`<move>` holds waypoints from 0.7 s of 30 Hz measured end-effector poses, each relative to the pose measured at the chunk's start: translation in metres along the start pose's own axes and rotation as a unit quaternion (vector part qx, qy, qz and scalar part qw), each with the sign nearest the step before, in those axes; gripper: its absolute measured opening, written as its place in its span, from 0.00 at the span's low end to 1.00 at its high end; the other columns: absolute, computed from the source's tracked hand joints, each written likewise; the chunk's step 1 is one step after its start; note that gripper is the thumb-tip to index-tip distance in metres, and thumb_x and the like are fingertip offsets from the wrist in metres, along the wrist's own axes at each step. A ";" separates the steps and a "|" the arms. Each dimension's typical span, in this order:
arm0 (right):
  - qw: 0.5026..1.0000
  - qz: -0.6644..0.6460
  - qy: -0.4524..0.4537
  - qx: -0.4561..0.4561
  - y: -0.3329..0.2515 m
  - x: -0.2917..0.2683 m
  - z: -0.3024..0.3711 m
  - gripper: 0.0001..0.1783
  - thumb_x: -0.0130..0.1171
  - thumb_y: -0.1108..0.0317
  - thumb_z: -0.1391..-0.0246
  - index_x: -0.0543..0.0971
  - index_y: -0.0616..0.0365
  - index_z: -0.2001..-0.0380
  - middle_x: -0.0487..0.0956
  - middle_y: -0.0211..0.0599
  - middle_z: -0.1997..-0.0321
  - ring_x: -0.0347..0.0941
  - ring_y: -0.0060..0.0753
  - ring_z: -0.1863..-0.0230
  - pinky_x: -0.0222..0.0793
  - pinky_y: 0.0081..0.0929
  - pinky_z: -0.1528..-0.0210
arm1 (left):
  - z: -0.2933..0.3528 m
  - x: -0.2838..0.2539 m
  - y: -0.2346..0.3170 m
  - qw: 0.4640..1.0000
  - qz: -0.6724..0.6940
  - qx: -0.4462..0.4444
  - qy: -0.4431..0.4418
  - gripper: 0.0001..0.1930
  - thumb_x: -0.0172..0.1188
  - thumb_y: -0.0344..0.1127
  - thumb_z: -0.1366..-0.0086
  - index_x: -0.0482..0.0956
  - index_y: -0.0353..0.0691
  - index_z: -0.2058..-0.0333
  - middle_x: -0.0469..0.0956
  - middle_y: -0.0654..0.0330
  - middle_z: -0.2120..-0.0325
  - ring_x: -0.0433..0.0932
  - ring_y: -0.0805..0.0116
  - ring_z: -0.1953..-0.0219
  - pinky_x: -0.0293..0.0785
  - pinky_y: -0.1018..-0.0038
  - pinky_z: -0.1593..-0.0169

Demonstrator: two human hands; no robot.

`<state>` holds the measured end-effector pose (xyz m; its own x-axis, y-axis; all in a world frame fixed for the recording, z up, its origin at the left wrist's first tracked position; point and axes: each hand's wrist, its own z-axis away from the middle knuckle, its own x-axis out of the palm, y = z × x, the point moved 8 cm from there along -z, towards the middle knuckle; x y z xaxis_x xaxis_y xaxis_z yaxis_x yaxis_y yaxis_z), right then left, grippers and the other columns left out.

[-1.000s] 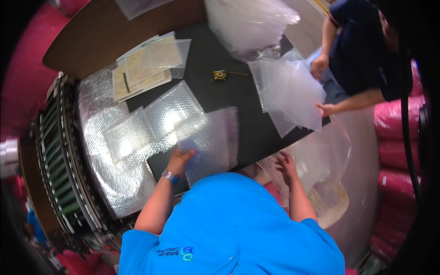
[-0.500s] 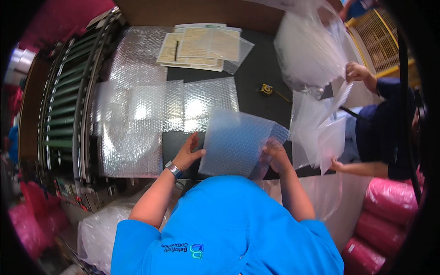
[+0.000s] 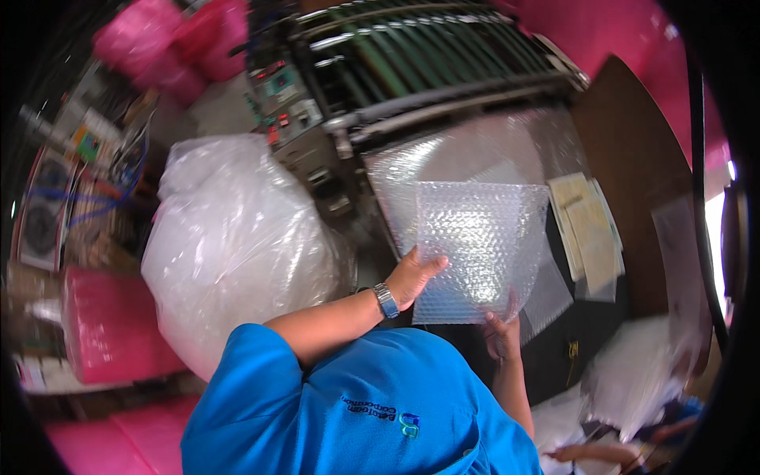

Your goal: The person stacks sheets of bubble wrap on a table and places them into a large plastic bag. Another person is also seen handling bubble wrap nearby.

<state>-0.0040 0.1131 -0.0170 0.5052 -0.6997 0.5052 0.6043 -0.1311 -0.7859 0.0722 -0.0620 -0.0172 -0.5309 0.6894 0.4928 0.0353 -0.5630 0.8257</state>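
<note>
A clear, roughly square bubble wrap piece (image 3: 475, 229) is held up in front of me, over the work table. Whether it is a single sheet or a bag, I cannot tell. My left hand (image 3: 419, 277) pinches its left edge, thumb on top. At the lower right corner, my right hand (image 3: 503, 332) grips it, some fingers showing blurred through the plastic. Beyond it, more bubble wrap (image 3: 396, 178) covers the table beside the rollers. Another clear piece (image 3: 550, 297) lies on the dark tabletop to the right.
A roller conveyor (image 3: 443, 59) borders the table's far side. Papers (image 3: 586, 229) and a yellow tape measure (image 3: 572, 348) lie to the right. A large plastic-wrapped bundle (image 3: 237, 253) bulges at my left, near pink rolls (image 3: 119, 324). A co-worker's arm (image 3: 602, 453) shows at lower right.
My view has swung left toward the conveyor and the big bundle. The bubble wrap has been raised off the tabletop, and my left hand, previously open beside it, now grips its edge.
</note>
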 end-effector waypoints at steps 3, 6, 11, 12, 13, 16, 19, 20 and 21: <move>0.998 0.039 0.003 -0.040 -0.001 0.049 -0.027 0.44 0.62 0.76 0.67 0.51 0.56 0.45 0.64 0.41 0.53 0.63 0.38 0.52 0.65 0.34 0.55 | 0.025 -0.035 0.067 0.983 -0.076 0.160 0.053 0.31 0.59 0.46 0.49 0.60 0.38 0.50 0.64 0.60 0.55 0.61 0.71 0.53 0.56 0.72 0.49; 0.993 0.064 -0.044 -0.084 -0.019 0.113 -0.046 0.44 0.63 0.75 0.67 0.51 0.54 0.45 0.63 0.41 0.51 0.61 0.39 0.50 0.61 0.34 0.51 | 0.070 -0.088 0.175 0.890 -0.264 0.332 0.164 0.34 0.60 0.49 0.50 0.58 0.34 0.50 0.62 0.54 0.54 0.62 0.66 0.52 0.56 0.70 0.47; 0.972 0.142 -0.137 -0.128 -0.035 0.240 -0.088 0.40 0.59 0.79 0.65 0.54 0.55 0.46 0.65 0.36 0.60 0.64 0.30 0.60 0.65 0.27 0.60 | 0.156 -0.250 0.287 0.447 -0.681 0.147 0.561 0.40 0.65 0.45 0.60 0.57 0.41 0.48 0.65 0.50 0.59 0.64 0.53 0.57 0.63 0.60 0.58; 0.960 0.183 -0.163 -0.138 -0.029 0.269 -0.092 0.38 0.58 0.80 0.63 0.54 0.56 0.47 0.65 0.34 0.64 0.65 0.27 0.64 0.66 0.24 0.63 | 0.164 -0.295 0.276 0.458 -0.707 0.033 0.538 0.40 0.64 0.47 0.59 0.56 0.42 0.47 0.65 0.50 0.59 0.65 0.53 0.56 0.64 0.60 0.58; 0.945 0.222 -0.190 -0.144 -0.019 0.298 -0.097 0.37 0.56 0.81 0.62 0.55 0.56 0.47 0.65 0.32 0.69 0.65 0.23 0.68 0.67 0.22 0.67 | 0.172 -0.341 0.254 0.507 -0.699 -0.107 0.494 0.37 0.62 0.47 0.56 0.57 0.41 0.48 0.68 0.50 0.62 0.68 0.55 0.58 0.66 0.62 0.59; 0.929 0.255 -0.240 -0.120 0.016 0.361 -0.101 0.35 0.55 0.81 0.61 0.56 0.57 0.48 0.66 0.33 0.67 0.66 0.23 0.69 0.67 0.20 0.67 | 0.196 -0.406 0.222 0.701 -0.541 0.009 0.464 0.19 0.51 0.38 0.45 0.67 0.38 0.54 0.70 0.61 0.81 0.71 0.69 0.77 0.69 0.74 0.72; 0.920 0.259 -0.289 -0.047 0.058 0.392 -0.106 0.34 0.54 0.81 0.61 0.56 0.58 0.47 0.67 0.35 0.67 0.67 0.24 0.69 0.68 0.21 0.69 | 0.222 -0.379 0.257 0.872 -0.028 0.231 0.431 0.17 0.47 0.34 0.41 0.66 0.37 0.53 0.63 0.71 0.86 0.61 0.82 0.86 0.59 0.85 0.82; 0.915 0.257 -0.310 0.006 0.073 0.402 -0.105 0.34 0.54 0.81 0.61 0.56 0.58 0.47 0.67 0.36 0.66 0.67 0.24 0.69 0.68 0.22 0.71 | 0.235 -0.366 0.280 0.847 0.100 0.338 0.399 0.17 0.46 0.33 0.40 0.65 0.36 0.52 0.60 0.73 0.87 0.55 0.86 0.87 0.53 0.88 0.84; 0.906 0.254 -0.333 0.060 0.087 0.413 -0.103 0.34 0.54 0.80 0.61 0.56 0.58 0.47 0.68 0.38 0.66 0.67 0.25 0.70 0.69 0.22 0.72 | 0.247 -0.352 0.304 0.848 0.102 0.394 0.339 0.17 0.46 0.33 0.40 0.65 0.36 0.52 0.59 0.74 0.87 0.55 0.86 0.87 0.52 0.87 0.85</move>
<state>0.1936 -0.2595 0.0869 0.9726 -0.0629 0.2238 0.2319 0.1951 -0.9530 0.4784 -0.3630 0.1281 -0.8011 0.0433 0.5970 0.5982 0.0239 0.8010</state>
